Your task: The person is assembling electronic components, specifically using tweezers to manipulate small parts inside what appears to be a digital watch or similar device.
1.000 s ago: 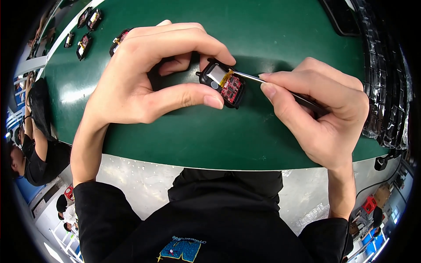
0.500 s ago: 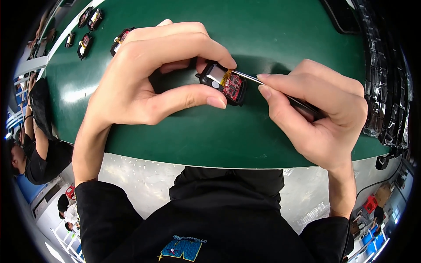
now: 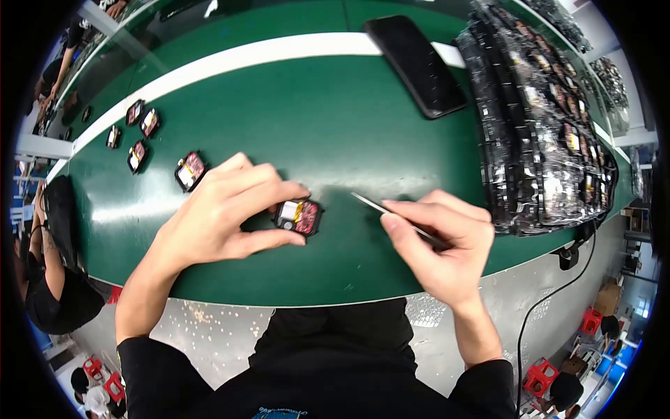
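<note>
Left hand: the left hand (image 3: 209, 220) rests on the green conveyor belt (image 3: 314, 112), thumb and forefinger closed on the small black electronic module (image 3: 299, 216).
Module: it lies low on the belt, near its front edge, its red and yellow face up.
Right hand: the right hand (image 3: 436, 244) is curled around thin metal tweezers (image 3: 398, 216), pinched between thumb and forefinger; the tip points left toward the module and stands clear of it.
Gap: a short strip of bare belt lies between the tweezer tip and the module.
Front edge: both hands sit close to the belt's curved near edge, with grey floor below it.
Right side: stacked trays of parts in clear wrap (image 3: 544, 126) stand just beside the right hand and narrow the room there.
Far side: a black phone (image 3: 415, 64) lies across the white stripe (image 3: 279, 52), well apart from the hands.
Left side: five more modules (image 3: 190, 171) lie scattered toward the belt's left end; open belt lies between them and the phone.
</note>
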`<state>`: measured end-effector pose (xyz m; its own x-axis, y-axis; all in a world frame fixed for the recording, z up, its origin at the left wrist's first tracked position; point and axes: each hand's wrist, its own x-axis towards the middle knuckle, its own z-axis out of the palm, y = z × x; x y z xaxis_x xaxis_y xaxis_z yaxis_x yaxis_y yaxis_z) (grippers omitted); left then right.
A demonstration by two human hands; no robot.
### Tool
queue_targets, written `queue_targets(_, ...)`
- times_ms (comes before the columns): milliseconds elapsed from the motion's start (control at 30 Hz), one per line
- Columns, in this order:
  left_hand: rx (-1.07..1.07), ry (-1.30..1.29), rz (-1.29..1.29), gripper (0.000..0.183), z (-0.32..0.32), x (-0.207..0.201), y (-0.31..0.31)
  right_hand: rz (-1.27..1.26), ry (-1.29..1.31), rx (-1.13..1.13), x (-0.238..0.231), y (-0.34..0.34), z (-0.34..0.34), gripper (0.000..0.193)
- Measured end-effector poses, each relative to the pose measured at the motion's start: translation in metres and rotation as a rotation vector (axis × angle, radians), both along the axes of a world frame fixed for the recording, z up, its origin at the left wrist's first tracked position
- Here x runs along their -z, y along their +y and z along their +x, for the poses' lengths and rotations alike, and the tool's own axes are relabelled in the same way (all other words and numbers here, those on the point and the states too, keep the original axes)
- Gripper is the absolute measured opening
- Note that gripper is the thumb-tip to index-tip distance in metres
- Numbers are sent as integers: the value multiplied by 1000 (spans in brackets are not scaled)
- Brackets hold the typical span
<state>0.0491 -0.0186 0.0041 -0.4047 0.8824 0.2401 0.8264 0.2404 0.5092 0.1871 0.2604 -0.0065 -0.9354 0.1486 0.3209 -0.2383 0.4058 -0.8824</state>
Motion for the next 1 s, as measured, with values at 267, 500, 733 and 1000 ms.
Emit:
queue_targets(267,-54,-60,169,49,-9,-32,36,-109,42,40,1,-4,4,16)
queue_targets(500,68,65,215,43,-86,-115,185,-86,95,89,1,-1,2,16)
queue_targets(733,322,239,19,52,-144,-123,279,-151,78,74,3,-3,6,14)
queue_targets(1000,280,220,143,48,-133,-123,255,-170,107,40,11,-5,1,13)
